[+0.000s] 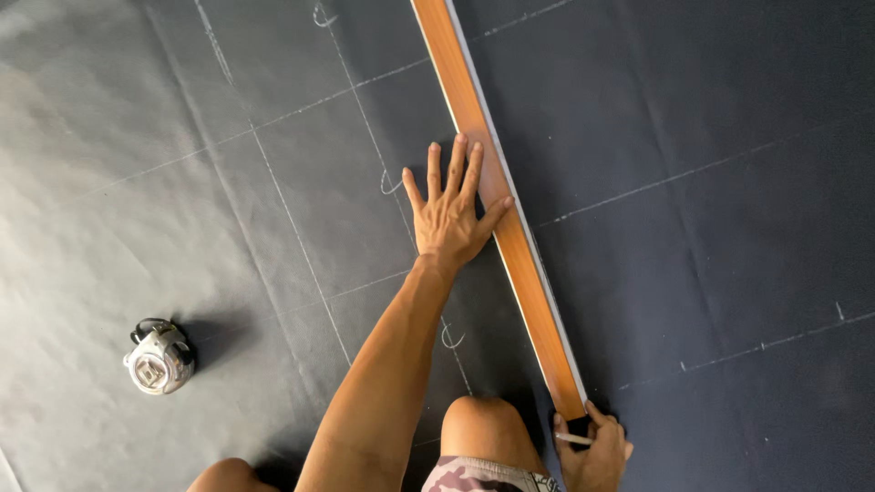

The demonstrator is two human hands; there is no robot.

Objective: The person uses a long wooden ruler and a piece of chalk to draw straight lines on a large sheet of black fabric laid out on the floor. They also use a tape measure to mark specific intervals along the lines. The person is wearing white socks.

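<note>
The left hand (449,219) lies flat with fingers spread, pinning the long wooden straightedge (497,196) to the dark chalk-lined fabric (693,128), while the right hand (594,446) pinches white chalk (574,439) at its near end.

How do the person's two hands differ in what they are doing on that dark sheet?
The left hand lies flat with fingers spread, pressing partly on the long wooden straightedge; the right hand is curled at the straightedge's near end, pinching a small white stick of chalk. The left hand reaches far out on a straight arm; the right hand stays close, beside the knee. Both touch or meet the straightedge on the dark sheet.
</note>
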